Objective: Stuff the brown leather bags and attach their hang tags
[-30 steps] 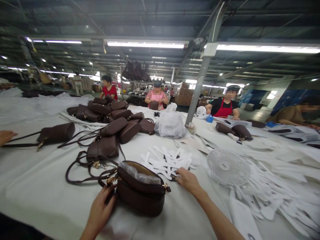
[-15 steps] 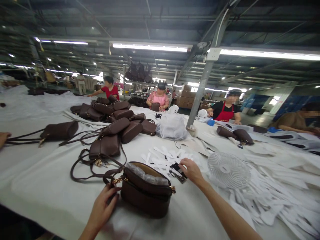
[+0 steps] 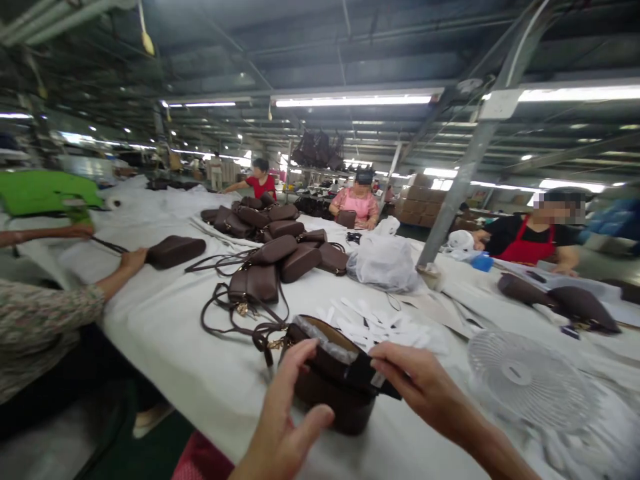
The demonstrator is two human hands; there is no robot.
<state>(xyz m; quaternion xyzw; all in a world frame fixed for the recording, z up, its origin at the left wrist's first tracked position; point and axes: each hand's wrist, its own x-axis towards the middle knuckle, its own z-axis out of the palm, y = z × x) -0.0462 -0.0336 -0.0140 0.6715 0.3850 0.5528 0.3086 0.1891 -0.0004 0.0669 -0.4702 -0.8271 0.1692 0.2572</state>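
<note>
Bag (image 3: 345, 405) stands on the table (image 3: 165, 333) at the lower centre of the frame, its mouth gaping upward with clear plastic filling (image 3: 320, 337) inside. The right hand (image 3: 425, 380), lower right of centre, pinches a black tag (image 3: 364, 375) between thumb and fingers and holds it across the bag's near right rim. The left hand (image 3: 287, 417), at bottom centre, is spread wide, thumb well away from the fingers; its fingertips overlap the bag's left end in this view, and I cannot tell whether they touch it.

The step in hand looks like bringing the tag to the bag; whether it belongs inside or on the outer hardware cannot be told. As I judge it, the next move calls for the left hand to steady the bag while the right keeps its pinch and clears the rim.

The strap (image 3: 213, 328) lies in loops to the left. White strips (image 3: 363, 320) are spread just behind the bag, and a fan (image 3: 525, 380) sits at the right. More bags (image 3: 275, 230) are heaped above centre, beside a white sack (image 3: 383, 263).
</note>
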